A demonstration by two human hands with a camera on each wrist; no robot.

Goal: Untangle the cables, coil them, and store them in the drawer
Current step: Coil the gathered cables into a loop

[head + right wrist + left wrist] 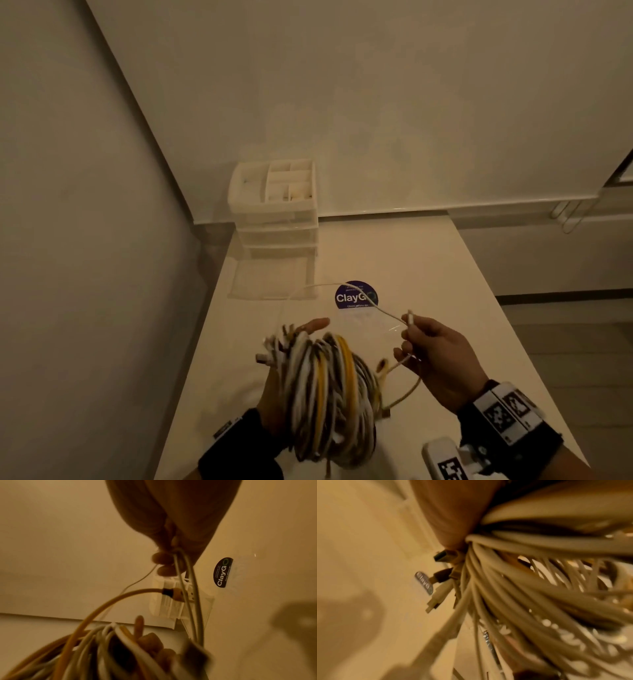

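Left hand carrying the cable bundle looped over its grip above the surface, right hand pinching a thin white cable right of the bundle, drawer unit standing beyond the bundle, bottom drawer lying open.

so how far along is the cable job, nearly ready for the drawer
Mostly coiled, nothing stored yet. Done: a thick cable coil is looped round the left hand. In hand: the right hand pinches a thin white cable near its end, its free loop arching above the table. Left: wind in that loop and the loose yellow cable, then load the pulled-out drawer of the drawer unit.
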